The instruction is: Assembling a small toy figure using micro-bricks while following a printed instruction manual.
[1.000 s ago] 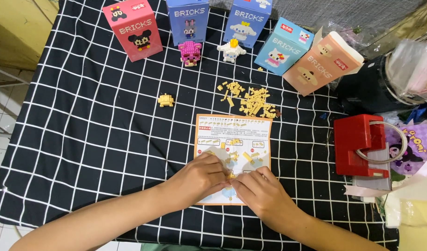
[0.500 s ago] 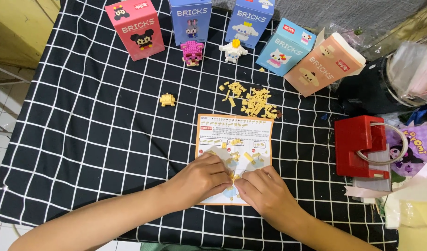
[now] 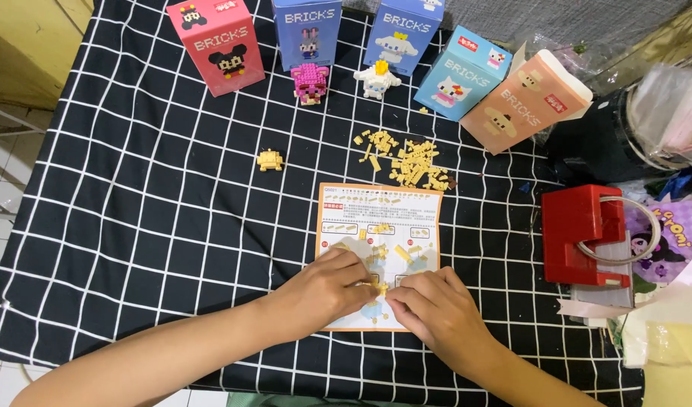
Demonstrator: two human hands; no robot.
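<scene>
You are pinching tiny yellow bricks (image 3: 379,287) between left hand (image 3: 332,289) and right hand (image 3: 435,307) over the instruction sheet (image 3: 378,249) — spare bricks (image 3: 408,160) lying at twelve o'clock — next calling for careful alignment.

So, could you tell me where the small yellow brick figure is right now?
In the head view, the small yellow brick figure sits alone on the checked cloth, left of the loose yellow bricks.

Looking almost straight down from head height onto the counter (image 3: 135,226), sitting fairly close above both hands, taking in everything from near edge to boxes (image 3: 406,53) along the far side.
</scene>
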